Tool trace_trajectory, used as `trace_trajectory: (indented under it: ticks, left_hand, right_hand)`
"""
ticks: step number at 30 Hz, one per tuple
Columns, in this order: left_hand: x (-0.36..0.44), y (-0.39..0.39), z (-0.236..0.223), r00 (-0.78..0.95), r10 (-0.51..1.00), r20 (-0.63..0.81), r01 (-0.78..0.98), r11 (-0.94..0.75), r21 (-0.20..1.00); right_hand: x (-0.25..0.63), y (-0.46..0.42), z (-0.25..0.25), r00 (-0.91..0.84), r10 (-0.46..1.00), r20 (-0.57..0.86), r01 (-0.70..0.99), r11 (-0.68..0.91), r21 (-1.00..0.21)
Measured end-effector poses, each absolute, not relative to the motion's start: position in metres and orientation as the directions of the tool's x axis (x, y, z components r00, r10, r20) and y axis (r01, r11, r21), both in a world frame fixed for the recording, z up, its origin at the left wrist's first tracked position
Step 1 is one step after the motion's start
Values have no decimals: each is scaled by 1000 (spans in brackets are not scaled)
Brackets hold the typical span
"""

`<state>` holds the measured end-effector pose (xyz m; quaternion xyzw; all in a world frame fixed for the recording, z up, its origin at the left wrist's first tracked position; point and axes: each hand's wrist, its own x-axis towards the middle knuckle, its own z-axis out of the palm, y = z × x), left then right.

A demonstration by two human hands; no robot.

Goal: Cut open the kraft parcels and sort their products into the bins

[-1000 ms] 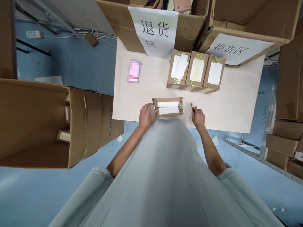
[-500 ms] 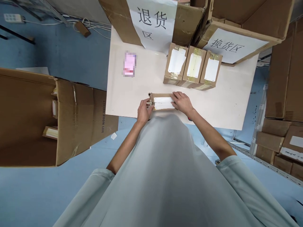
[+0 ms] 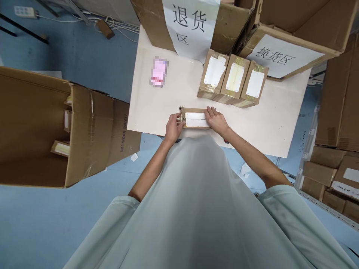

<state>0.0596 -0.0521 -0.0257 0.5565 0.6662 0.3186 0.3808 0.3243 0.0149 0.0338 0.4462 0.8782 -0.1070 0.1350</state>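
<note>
A small brown parcel (image 3: pixel 194 118) with a white label lies near the front edge of the pale table (image 3: pixel 157 112). My left hand (image 3: pixel 174 127) grips its left end, fingers curled round the torn flap. My right hand (image 3: pixel 215 120) lies over its right end, fingers bent onto the top. A bit of red shows at the table edge under my right wrist, too small to name. Three labelled brown parcels (image 3: pixel 233 78) stand side by side further back on the table.
Two large cartons with paper signs stand at the table's back: one in the middle (image 3: pixel 193 22), one at the right (image 3: pixel 280 56). A pink blurred item (image 3: pixel 159 71) lies at the back left. A big open carton (image 3: pixel 56 127) sits on the blue floor at left; stacked boxes (image 3: pixel 336 164) at right.
My right hand has left the small tool on the table and moved left onto the parcel's right end. My left hand stays on the left end.
</note>
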Motion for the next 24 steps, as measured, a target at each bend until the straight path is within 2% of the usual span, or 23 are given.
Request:
trace_trajectory:
  ticks: [5, 11, 16, 24]
  left_hand:
    - [61, -52, -23, -90, 982, -168, 496, 191, 847]
    - [61, -53, -22, -99, 979, -180, 495, 205, 844]
    - [61, -53, -22, -104, 977, -184, 486, 212, 848]
    - [60, -27, -14, -83, 987, -138, 532, 161, 831]
  right_hand:
    - [315, 20, 38, -547, 751, -371, 814, 580, -26]
    - [331, 28, 41, -668, 658, -348, 726, 679, -111]
    - [336, 39, 50, -682, 617, -391, 698, 710, -97]
    - [326, 32, 55, -567, 699, -437, 793, 606, -59]
